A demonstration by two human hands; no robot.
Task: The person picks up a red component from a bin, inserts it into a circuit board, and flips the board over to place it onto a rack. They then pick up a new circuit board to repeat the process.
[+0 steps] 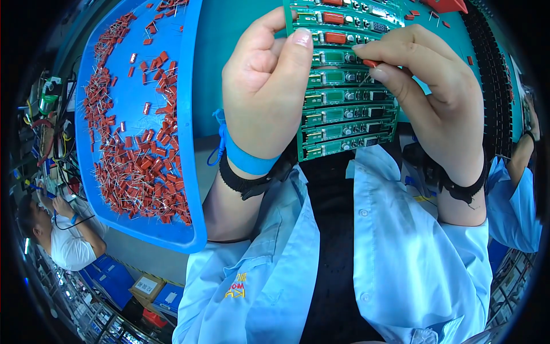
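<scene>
My left hand (266,86) grips the left edge of a green circuit board panel (349,117), thumb on top. The panel is made of several strips side by side, tilted up toward me. Red box capacitors (335,38) sit on the far strips; the nearer strips show bare green spots in the same place. Between thumb and forefinger my right hand (432,86) pinches a red capacitor (371,63), its thin leads pointing left and down, just above the right part of a middle strip. A blue wrist strap (252,159) circles my left wrist.
A blue tray (197,189) at the left holds many loose red capacitors (146,166) with wire leads. More capacitors lie on the green table (212,63) at the far right, near a red bin (447,4) and a black slotted rail (495,86). Other people (71,241) work at both sides.
</scene>
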